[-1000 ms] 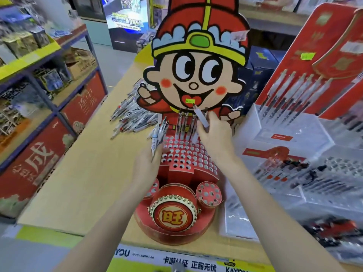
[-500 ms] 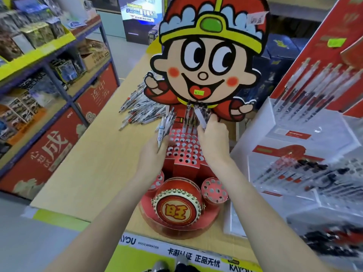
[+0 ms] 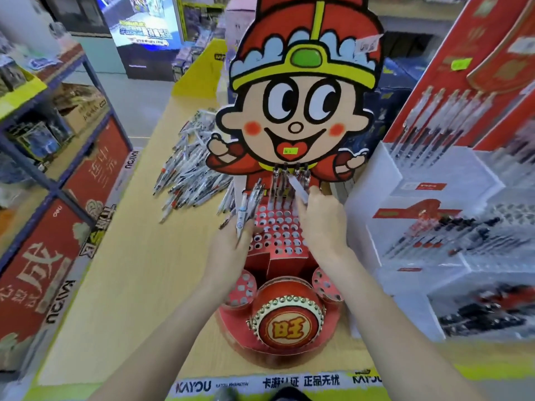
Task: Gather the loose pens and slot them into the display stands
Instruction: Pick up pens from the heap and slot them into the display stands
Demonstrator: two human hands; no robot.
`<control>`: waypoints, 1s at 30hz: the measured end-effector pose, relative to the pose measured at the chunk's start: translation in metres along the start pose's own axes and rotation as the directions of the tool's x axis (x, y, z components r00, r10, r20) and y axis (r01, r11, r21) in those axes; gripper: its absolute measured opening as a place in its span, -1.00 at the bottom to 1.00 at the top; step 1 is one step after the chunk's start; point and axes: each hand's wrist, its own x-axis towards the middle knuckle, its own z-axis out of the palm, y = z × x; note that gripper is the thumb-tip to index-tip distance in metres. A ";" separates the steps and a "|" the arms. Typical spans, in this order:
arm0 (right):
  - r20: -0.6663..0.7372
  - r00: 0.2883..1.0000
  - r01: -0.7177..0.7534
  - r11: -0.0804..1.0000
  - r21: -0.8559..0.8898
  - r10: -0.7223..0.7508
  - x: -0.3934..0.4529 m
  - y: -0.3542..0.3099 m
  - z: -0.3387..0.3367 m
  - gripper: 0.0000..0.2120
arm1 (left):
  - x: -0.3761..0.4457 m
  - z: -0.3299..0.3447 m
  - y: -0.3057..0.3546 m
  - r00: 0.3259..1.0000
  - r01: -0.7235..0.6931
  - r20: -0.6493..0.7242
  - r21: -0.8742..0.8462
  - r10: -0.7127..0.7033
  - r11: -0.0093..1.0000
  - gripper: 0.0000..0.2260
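The right hand (image 3: 322,227) pinches one pen (image 3: 298,191) between thumb and fingers, its upper end tilted up and to the left, directly above the perforated red stand (image 3: 285,235). Just beyond the grip, a row of about four pens (image 3: 289,176) stands upright in the rear holes; an exact count is not possible through the blur. The left hand (image 3: 228,250), just left of the stand, grips a bundle of several pens (image 3: 247,211) fanning upward; three or four can be made out. Most holes between the two hands are unfilled. Two small round perforated cups (image 3: 327,282) flank one red drum (image 3: 285,319) on the near side of both hands. Compared with the frame half a second earlier, both hands hold the same items in nearly the same positions; the camera has shifted, and the pinched pen remains unseated. One loose heap of pens (image 3: 192,180) lies on the wooden table (image 3: 121,285) beyond and left of the left hand, with bare tabletop between. One white tiered display (image 3: 434,215) stands close to the right of the right hand.
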 end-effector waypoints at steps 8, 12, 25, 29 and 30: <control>0.447 0.887 -0.427 0.560 0.710 0.110 -0.038 -0.013 -0.053 -0.62 | 0.007 -0.024 0.010 0.992 -0.026 0.113 -0.198 0.049 0.980 -0.81; 0.506 0.862 -0.373 0.644 0.667 -0.025 -0.051 -0.018 -0.069 -0.67 | 0.013 -0.034 0.039 0.985 0.069 0.172 -0.424 0.005 0.903 -0.78; 0.334 0.911 -0.334 -0.045 0.942 0.243 -0.035 -0.001 -0.059 -0.95 | 0.016 -0.042 0.034 0.979 0.075 0.203 -0.308 -0.012 0.948 -0.85; 0.009 0.953 -0.185 0.557 0.810 0.303 -0.019 -0.010 -0.055 -0.87 | 0.017 -0.034 0.021 0.990 0.075 0.133 -0.166 -0.053 0.983 -0.85; -0.076 0.956 -0.139 0.664 0.735 0.285 -0.013 -0.009 -0.055 -0.85 | 0.019 -0.033 0.017 0.993 0.070 0.107 -0.118 -0.057 0.991 -0.88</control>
